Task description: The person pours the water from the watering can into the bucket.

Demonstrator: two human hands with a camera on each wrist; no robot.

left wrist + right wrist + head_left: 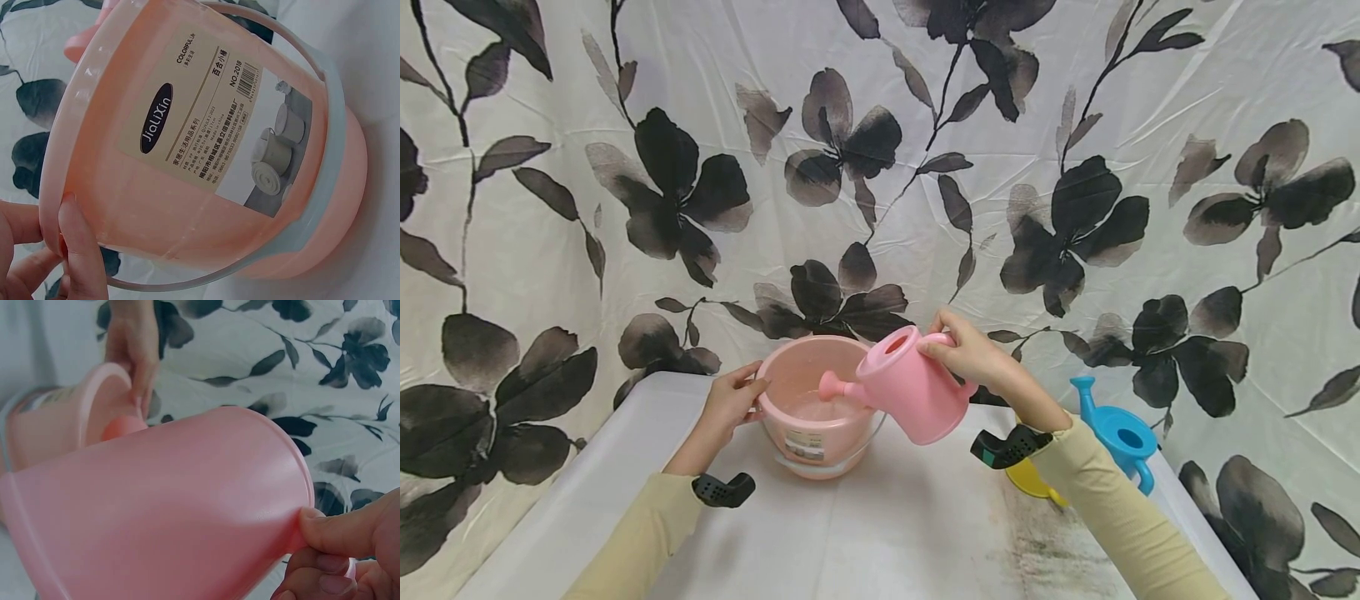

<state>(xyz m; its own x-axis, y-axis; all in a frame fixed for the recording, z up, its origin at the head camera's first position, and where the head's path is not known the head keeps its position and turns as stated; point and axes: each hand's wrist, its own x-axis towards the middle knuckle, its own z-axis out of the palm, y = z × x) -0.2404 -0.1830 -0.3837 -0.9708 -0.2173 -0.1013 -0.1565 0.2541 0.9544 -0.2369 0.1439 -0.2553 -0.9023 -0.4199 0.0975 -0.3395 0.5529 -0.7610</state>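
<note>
A pale pink bucket (808, 417) with a printed label (206, 119) stands on the white table, its grey-white handle (312, 212) hanging down in front. My left hand (730, 402) grips its rim at the left, thumb on the outer wall in the left wrist view. My right hand (966, 348) holds a pink watering can (917, 392) by its handle, tilted toward the bucket. The can's spout (842, 387) reaches over the rim, its round head inside the bucket's opening. Some liquid shows at the bucket's bottom.
A blue watering can (1123, 437) stands at the table's right edge, beyond my right forearm. Partly hidden under that forearm is a yellow object (1033, 477). Brownish-green smears (1052, 542) mark the table's front right. A floral cloth (880, 167) hangs behind.
</note>
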